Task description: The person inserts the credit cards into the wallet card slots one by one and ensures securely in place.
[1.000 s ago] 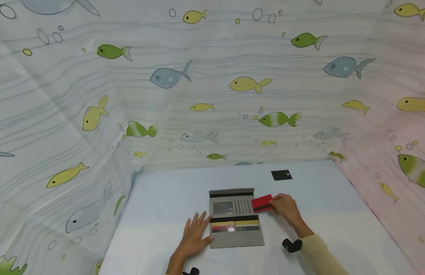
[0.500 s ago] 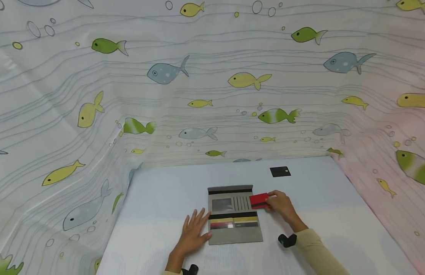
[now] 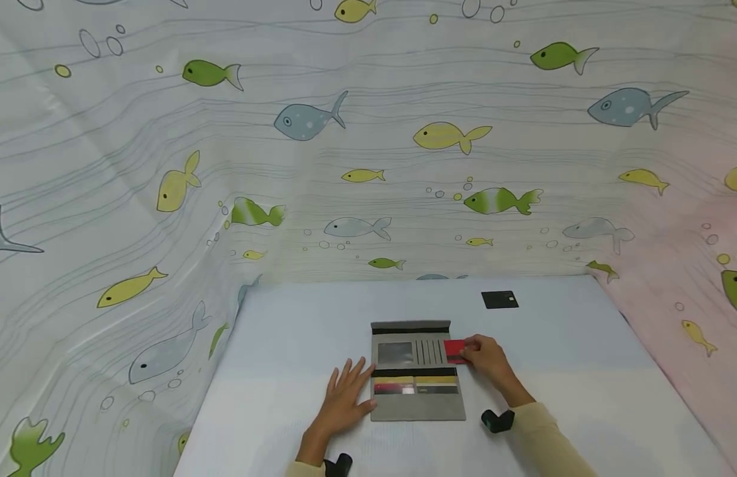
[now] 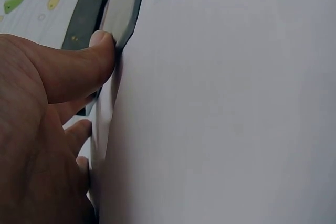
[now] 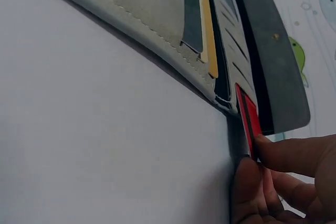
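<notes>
A grey wallet [image 3: 417,412] lies unfolded on the white table, its closing flap [image 5: 286,61] at the far end. My right hand [image 3: 492,363] pinches a red card [image 3: 453,348] with a dark stripe between thumb and fingertips. In the right wrist view, the card's inner end sits inside a slot at the wallet's right edge, while the outer part sticks out. My left hand [image 3: 344,405] has its fingers spread along the wallet's left side, with the thumb [image 4: 86,66] resting on that edge. Several gold, red and dark cards [image 3: 436,385] fill the wallet's lower pockets.
A black card [image 3: 500,300] lies at the table's far right. Beside it, the white tabletop [image 3: 302,331] reaches back to a fish-printed curtain [image 3: 368,199]. Each wrist wears a small black camera, such as the right wrist camera [image 3: 497,421].
My right hand has moved the red card leftward into the wallet's slot, so less of it shows. My left hand stays at the wallet's edge. The head view has shifted slightly.
</notes>
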Motion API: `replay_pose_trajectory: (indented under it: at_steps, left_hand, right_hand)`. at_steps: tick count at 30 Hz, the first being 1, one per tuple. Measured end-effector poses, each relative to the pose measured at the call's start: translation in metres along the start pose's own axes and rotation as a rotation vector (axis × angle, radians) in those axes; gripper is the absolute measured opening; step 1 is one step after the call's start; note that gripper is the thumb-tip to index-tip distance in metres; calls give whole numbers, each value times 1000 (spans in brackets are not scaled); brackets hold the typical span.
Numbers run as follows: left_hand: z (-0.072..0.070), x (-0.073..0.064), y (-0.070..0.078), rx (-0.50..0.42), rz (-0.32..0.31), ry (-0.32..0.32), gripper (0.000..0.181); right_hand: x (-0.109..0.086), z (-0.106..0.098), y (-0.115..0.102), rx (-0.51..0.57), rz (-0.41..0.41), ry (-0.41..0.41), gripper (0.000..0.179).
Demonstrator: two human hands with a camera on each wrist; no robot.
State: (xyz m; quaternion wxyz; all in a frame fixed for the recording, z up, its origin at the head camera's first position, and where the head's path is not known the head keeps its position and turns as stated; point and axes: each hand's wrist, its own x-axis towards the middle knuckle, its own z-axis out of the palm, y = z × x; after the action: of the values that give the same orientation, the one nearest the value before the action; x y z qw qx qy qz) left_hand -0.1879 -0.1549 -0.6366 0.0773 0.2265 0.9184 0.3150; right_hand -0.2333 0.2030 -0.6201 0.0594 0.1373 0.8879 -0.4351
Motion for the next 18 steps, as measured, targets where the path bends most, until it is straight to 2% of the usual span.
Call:
replay_pose_trajectory:
  at_steps: [7, 9, 14, 18]
  left_hand:
    - [4, 8, 4, -5, 11, -25, 71]
    - [5, 9, 4, 5, 26, -15, 70]
    - [3, 7, 0, 12, 37, -9, 69]
    - [0, 7, 0, -1, 15, -5, 69]
  right_hand:
    - [0, -6, 0, -37, -2, 18, 31]
    - [0, -7, -2, -25, -7, 10, 30]
    - [4, -2, -8, -1, 12, -6, 24]
    - [9, 4, -13, 2, 15, 6, 21]
